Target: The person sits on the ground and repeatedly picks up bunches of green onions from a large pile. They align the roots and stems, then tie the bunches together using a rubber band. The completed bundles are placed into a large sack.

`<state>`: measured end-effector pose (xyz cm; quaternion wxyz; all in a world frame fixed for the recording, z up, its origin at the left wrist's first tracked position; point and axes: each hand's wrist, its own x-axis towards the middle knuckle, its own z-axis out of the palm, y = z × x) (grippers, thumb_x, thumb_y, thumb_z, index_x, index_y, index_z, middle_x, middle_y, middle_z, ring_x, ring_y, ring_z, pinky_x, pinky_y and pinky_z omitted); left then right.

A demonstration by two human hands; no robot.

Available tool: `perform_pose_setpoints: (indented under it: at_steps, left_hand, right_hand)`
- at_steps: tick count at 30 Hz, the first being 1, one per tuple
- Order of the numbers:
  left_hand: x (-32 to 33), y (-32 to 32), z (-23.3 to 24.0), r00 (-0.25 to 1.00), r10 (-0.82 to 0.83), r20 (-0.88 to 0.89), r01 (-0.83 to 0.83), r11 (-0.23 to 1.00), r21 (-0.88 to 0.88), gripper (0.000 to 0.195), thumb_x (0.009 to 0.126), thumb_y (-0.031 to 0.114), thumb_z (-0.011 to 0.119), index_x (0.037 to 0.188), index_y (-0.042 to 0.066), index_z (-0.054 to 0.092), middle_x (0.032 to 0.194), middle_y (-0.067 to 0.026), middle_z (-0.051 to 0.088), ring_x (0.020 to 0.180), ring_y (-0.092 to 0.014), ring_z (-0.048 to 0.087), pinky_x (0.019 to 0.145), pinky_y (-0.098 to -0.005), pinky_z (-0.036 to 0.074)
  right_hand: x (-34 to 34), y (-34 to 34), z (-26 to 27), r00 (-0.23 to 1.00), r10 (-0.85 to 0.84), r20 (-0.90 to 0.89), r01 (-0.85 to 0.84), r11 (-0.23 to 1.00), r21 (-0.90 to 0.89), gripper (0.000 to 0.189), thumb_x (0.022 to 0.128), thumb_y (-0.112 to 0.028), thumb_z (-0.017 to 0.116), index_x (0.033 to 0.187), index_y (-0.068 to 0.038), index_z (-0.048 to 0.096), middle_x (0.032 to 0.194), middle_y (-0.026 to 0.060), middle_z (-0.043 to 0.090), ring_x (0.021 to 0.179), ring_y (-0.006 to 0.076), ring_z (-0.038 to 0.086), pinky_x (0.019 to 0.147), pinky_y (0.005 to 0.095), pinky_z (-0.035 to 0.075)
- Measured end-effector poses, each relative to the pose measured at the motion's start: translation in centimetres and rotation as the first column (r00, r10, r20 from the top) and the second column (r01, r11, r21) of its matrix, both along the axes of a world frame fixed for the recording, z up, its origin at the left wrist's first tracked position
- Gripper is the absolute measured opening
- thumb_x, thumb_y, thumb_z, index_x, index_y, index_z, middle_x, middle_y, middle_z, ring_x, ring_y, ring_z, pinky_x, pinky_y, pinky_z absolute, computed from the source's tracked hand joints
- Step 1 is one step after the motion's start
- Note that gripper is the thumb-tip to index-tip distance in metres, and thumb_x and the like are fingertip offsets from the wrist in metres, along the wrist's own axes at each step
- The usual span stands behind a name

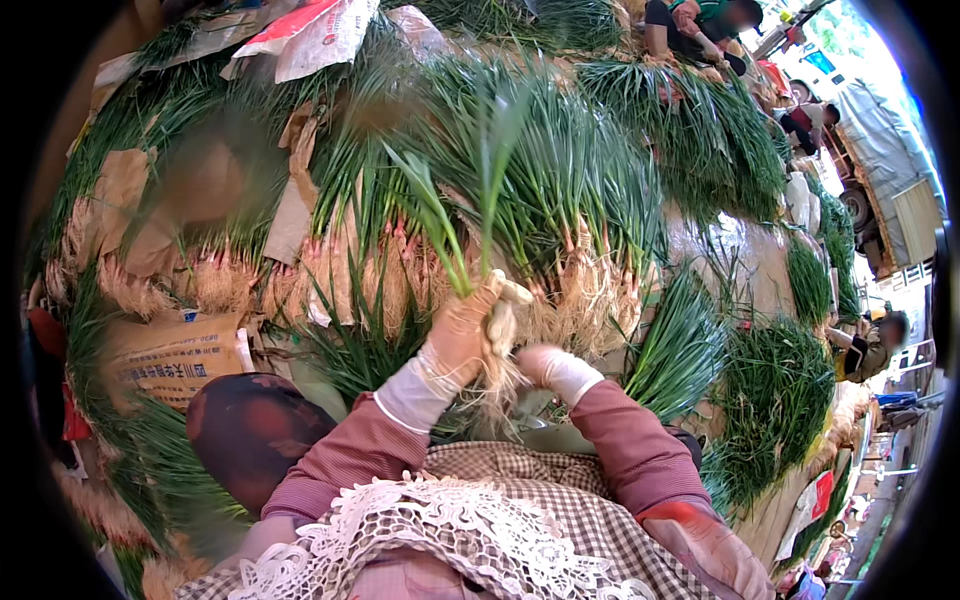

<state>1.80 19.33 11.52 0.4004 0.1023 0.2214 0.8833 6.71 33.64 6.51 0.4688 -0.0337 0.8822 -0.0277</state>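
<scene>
My left hand (463,330), in a thin glove, is closed round a few green garlic plants (448,251) near their bulbs. Their leaves point up and away from me, and their pale roots hang down below the fist. My right hand (546,365), also gloved, is close to the right of those roots; it is blurred and its fingers are partly hidden, so I cannot tell whether it touches or holds them. Just beyond both hands lies a large row of garlic plants (592,187) with roots towards me.
More leafy bundles (679,337) lie to the right and left. A printed paper sack (176,360) lies at the left and a white and red sack (322,37) at the far left. Other people (874,349) are at the right and far right. A truck (885,165) stands beyond.
</scene>
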Motion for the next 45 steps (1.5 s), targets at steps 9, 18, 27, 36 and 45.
perform_pose_setpoints:
  at_steps: [9, 18, 27, 36, 45]
  left_hand:
    - [0.5, 0.8, -3.8, 0.892, -0.218, 0.395, 0.327, 0.916, -0.232, 0.026, 0.08, 0.021, 0.048, 0.092, -0.002, 0.054, 0.042, 0.0024, 0.036, 0.046, -0.015, 0.043, 0.042, -0.0233, 0.034]
    - [-0.6, 1.3, -5.2, 0.964, -0.114, 0.241, 0.196, 0.916, -0.351, 0.033, 0.083, 0.028, 0.042, 0.1, 0.001, 0.051, 0.088, -0.0113, 0.058, 0.074, -0.019, 0.057, 0.06, -0.0263, 0.048]
    - [0.2, 0.7, -6.2, 0.943, -0.192, 0.272, 0.209, 0.977, -0.033, 0.023, 0.084, 0.021, 0.039, 0.093, 0.002, 0.048, 0.067, -0.0047, 0.052, 0.074, -0.023, 0.056, 0.065, -0.0376, 0.047]
    - [1.8, 1.3, -4.0, 0.896, -0.349, 0.274, 0.261, 0.914, 0.312, 0.029, 0.083, 0.034, 0.04, 0.085, 0.006, 0.049, 0.05, 0.0024, 0.038, 0.042, -0.01, 0.039, 0.04, -0.022, 0.035]
    - [1.2, 0.6, -0.1, 0.984, -0.117, 0.136, 0.119, 0.993, -0.005, 0.022, 0.08, 0.024, 0.049, 0.07, 0.005, 0.049, 0.042, 0.0035, 0.036, 0.033, -0.008, 0.036, 0.033, -0.0212, 0.03]
  right_hand:
    - [-6.0, 8.3, 3.7, 0.512, -0.355, -0.782, 0.563, 0.826, -0.007, 0.022, 0.076, -0.027, 0.053, 0.085, -0.007, 0.053, 0.072, 0.0073, 0.057, 0.063, 0.0147, 0.053, 0.063, 0.0285, 0.043]
    - [-1.6, 1.6, 8.1, 0.611, -0.443, -0.656, 0.45, 0.876, -0.173, 0.022, 0.075, -0.028, 0.054, 0.081, -0.007, 0.048, 0.065, 0.0072, 0.054, 0.064, 0.0124, 0.053, 0.054, 0.0253, 0.044]
    - [1.1, 6.4, -0.8, 0.57, -0.815, 0.104, 0.711, 0.426, -0.559, 0.043, 0.078, -0.034, 0.044, 0.109, -0.004, 0.047, 0.095, 0.0083, 0.057, 0.084, 0.0168, 0.053, 0.076, 0.0261, 0.039]
    - [-3.5, -1.4, 1.3, 0.161, -0.987, 0.03, 0.17, -0.003, -0.986, 0.028, 0.081, -0.025, 0.048, 0.088, 0.002, 0.054, 0.074, 0.0053, 0.056, 0.065, 0.0117, 0.051, 0.06, 0.0198, 0.041]
    - [-2.9, 2.9, 0.4, 0.703, -0.573, -0.422, 0.526, 0.818, -0.234, 0.034, 0.079, -0.037, 0.042, 0.098, -0.01, 0.052, 0.095, 0.0129, 0.055, 0.089, 0.0232, 0.053, 0.078, 0.032, 0.04]
